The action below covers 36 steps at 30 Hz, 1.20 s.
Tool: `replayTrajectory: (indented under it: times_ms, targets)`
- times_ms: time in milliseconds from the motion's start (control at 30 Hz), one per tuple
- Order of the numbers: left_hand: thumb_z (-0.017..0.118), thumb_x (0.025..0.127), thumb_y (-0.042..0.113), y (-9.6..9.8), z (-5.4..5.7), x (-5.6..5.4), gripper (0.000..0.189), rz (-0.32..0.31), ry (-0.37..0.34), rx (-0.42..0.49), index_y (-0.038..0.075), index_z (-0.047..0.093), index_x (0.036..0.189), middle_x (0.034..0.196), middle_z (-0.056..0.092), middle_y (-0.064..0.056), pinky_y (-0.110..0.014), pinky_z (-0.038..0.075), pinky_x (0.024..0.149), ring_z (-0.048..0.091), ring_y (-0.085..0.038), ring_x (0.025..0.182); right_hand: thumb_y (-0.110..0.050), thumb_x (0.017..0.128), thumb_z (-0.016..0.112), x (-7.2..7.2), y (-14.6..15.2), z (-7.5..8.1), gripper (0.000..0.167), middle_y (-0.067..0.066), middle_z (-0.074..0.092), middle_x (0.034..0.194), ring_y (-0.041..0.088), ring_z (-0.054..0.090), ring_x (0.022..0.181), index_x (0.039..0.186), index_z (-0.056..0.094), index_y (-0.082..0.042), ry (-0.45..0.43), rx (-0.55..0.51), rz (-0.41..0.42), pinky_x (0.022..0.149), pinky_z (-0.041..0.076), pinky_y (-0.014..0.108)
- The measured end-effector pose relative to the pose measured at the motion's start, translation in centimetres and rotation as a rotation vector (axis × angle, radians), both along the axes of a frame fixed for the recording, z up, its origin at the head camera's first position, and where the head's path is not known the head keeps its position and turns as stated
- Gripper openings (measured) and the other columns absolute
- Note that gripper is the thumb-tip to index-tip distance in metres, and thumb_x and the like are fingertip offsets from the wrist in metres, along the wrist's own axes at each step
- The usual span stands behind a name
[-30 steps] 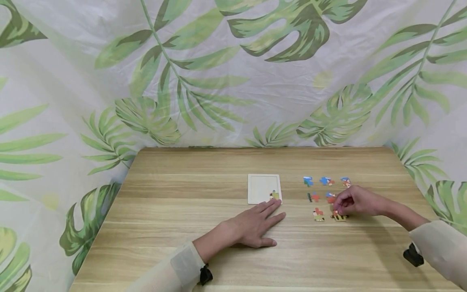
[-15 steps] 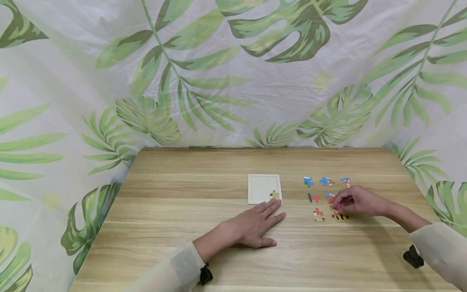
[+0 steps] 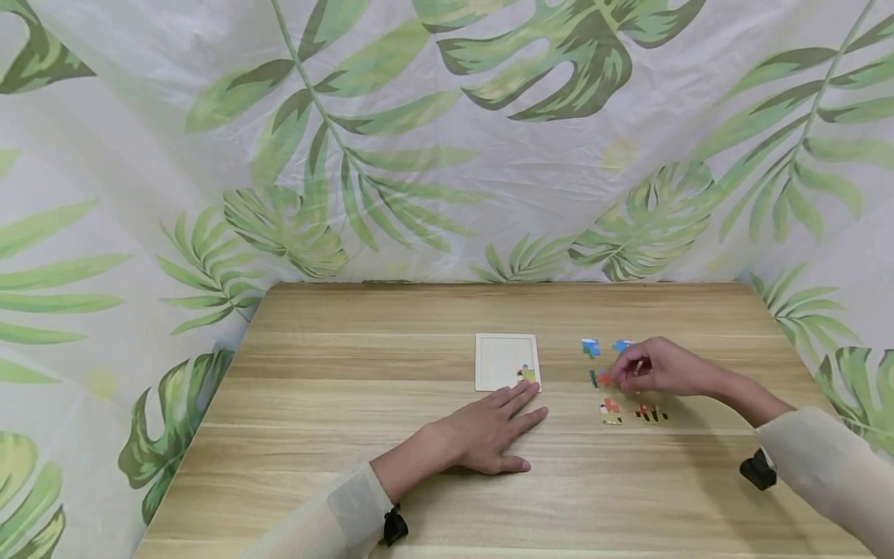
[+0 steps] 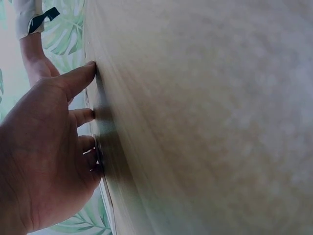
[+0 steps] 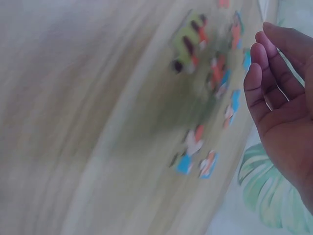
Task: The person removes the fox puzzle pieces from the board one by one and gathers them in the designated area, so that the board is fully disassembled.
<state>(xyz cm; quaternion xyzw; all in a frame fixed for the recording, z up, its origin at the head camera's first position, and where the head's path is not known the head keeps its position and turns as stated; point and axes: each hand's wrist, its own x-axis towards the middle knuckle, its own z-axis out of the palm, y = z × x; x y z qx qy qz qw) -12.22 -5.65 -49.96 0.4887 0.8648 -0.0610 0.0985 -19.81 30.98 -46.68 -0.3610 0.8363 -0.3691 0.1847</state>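
My left hand (image 3: 485, 431) lies with fingers spread, fingertips on the near right edge of a white square puzzle tray (image 3: 489, 361). One puzzle piece (image 3: 526, 373) sits in the tray's near right corner. My right hand (image 3: 660, 369) hovers over the loose pieces, fingers loosely bent, tips beside a red-and-green piece (image 3: 602, 378). Nothing shows in its grasp in the right wrist view. Below it lie a yellow-and-black striped piece (image 3: 651, 413) and a red, green and white piece (image 3: 611, 411). In the head view this hand hides pieces that appear in the right wrist view, including a blue-and-pink one (image 5: 188, 149).
Two blue pieces, a blue-and-green one (image 3: 590, 347) and a light blue one (image 3: 621, 345), lie in the far row. The wooden table (image 3: 363, 341) ends at a leaf-patterned cloth (image 3: 398, 155) hanging behind it.
My right hand has moved left and slightly away from me, from the striped piece toward the red-and-green one, uncovering the striped piece. My left hand stays in place on the tray edge.
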Motion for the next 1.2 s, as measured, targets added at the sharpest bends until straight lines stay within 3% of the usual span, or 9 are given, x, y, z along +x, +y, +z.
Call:
replayTrajectory:
  times_ms: [233,400,833,1200]
  targets:
    - [0.043,0.107,0.065,0.0,0.0,0.0,0.081,0.016,-0.015,0.010,0.020,0.022,0.171,0.178,0.006,-0.013,-0.042,0.016,0.133,0.005,-0.024,0.165,-0.003,0.096,0.076,-1.2,-2.9,0.8,0.009,0.004,0.077,0.096,0.012,0.069,0.085,0.104,0.079,-0.006,-0.041,0.018,-0.030,0.072,0.059,0.026]
    - [0.043,0.107,0.065,0.0,0.1,0.0,0.081,0.022,-0.027,0.010,0.020,0.021,0.171,0.179,0.005,-0.013,-0.042,0.016,0.133,0.005,-0.024,0.165,-0.005,0.097,0.076,-2.4,-5.0,0.6,0.009,0.007,0.078,0.098,0.012,0.069,0.087,0.105,0.078,-0.003,-0.025,0.019,-0.029,0.076,0.060,0.027]
    - [0.042,0.107,0.064,0.0,0.0,0.0,0.081,0.022,-0.041,0.019,0.020,0.021,0.171,0.178,0.004,-0.014,-0.043,0.016,0.133,0.004,-0.025,0.165,-0.004,0.098,0.075,-4.5,-9.8,-0.3,0.011,0.005,0.078,0.101,0.016,0.069,0.091,0.108,0.080,-0.004,-0.005,0.016,0.044,0.082,0.061,0.033]
    - [0.042,0.108,0.064,0.1,-0.1,-0.1,0.081,0.018,-0.042,0.026,0.018,0.021,0.171,0.179,0.004,-0.008,-0.045,0.015,0.133,0.003,-0.020,0.165,0.002,0.095,0.075,-5.2,-11.8,-1.1,0.015,0.009,0.078,0.102,0.019,0.071,0.094,0.108,0.079,-0.002,0.000,0.003,0.088,0.086,0.060,0.031]
